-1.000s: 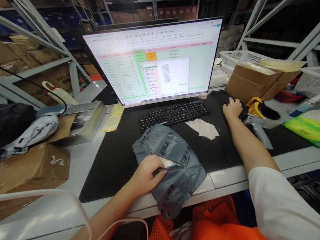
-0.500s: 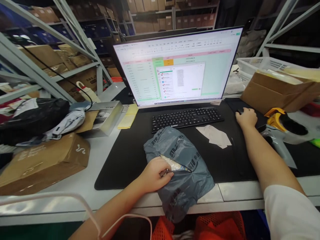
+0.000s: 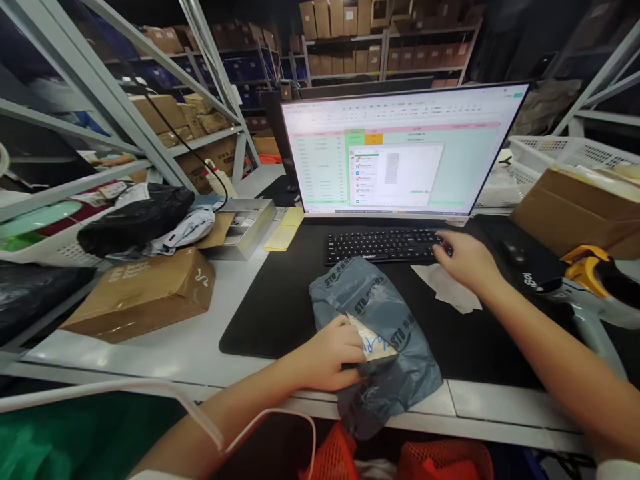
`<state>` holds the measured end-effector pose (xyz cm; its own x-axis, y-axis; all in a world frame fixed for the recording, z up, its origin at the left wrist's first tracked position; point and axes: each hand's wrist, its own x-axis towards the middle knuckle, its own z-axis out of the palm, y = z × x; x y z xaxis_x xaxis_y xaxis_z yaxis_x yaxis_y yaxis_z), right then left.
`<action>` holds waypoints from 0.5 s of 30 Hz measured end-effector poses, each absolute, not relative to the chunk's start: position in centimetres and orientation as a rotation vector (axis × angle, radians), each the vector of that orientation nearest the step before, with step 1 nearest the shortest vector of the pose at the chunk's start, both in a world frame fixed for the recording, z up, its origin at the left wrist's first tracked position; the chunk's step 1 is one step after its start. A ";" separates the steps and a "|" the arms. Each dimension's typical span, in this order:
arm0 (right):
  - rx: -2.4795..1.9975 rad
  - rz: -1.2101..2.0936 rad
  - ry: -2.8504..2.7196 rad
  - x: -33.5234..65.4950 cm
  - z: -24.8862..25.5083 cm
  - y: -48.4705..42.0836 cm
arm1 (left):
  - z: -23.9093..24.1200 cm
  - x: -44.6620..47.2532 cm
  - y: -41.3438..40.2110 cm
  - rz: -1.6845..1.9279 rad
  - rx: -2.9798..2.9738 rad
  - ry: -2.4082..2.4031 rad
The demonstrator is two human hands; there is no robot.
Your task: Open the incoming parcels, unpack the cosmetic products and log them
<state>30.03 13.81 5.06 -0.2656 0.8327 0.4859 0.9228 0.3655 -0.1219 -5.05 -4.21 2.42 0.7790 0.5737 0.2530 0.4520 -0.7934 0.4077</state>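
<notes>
A grey plastic mailing bag (image 3: 417,353) with black STO lettering lies across the black desk mat and hangs over the table's front edge. Through a gap torn in it, a pale packet (image 3: 370,340) with blue handwriting shows. My left hand (image 3: 330,353) is curled over the gap, gripping bag and packet at their left side; its fingertips are partly hidden. At the right end of the black keyboard (image 3: 383,247), my right hand (image 3: 467,263) has its fingers stretched over the keys and holds nothing. Beneath its wrist lies a crumpled white paper (image 3: 447,288).
A lit monitor (image 3: 320,167) shows a spreadsheet and a chat window. The mouse (image 3: 513,252) and a grey-yellow scanner (image 3: 585,293) are on the right. Leftward are yellow notes (image 3: 284,230) and a brown carton (image 3: 150,297). Orange baskets (image 3: 445,460) sit below the front edge.
My right hand has left the mouse and moved left to the keyboard's right end. My left hand has shifted its grip on the bag, baring more blue handwriting. The view has turned left.
</notes>
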 end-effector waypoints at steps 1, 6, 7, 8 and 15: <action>-1.540 -0.230 -2.285 29.3 5.1 11.4 | 2.5 -5.1 -4.3 0.538 2.645 0.767; -2.206 -0.083 -2.364 32.8 2.9 2.8 | 2.8 -5.4 -4.8 0.519 2.698 0.700; -2.330 -0.030 -2.289 34.1 2.2 2.2 | 2.8 -5.5 -4.9 0.490 2.708 0.704; -2.410 0.022 -2.210 35.1 1.5 1.7 | 2.8 -5.6 -4.9 0.461 2.711 0.714; -2.258 0.182 -1.848 37.0 -0.3 0.5 | 2.9 -6.4 -4.9 0.324 2.668 0.830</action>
<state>37.03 0.51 -0.33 0.2027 0.9784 0.0416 0.9514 -0.1867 -0.2447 -6.41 -4.88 2.89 0.8048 0.5818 0.1176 0.5072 -0.7770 0.3728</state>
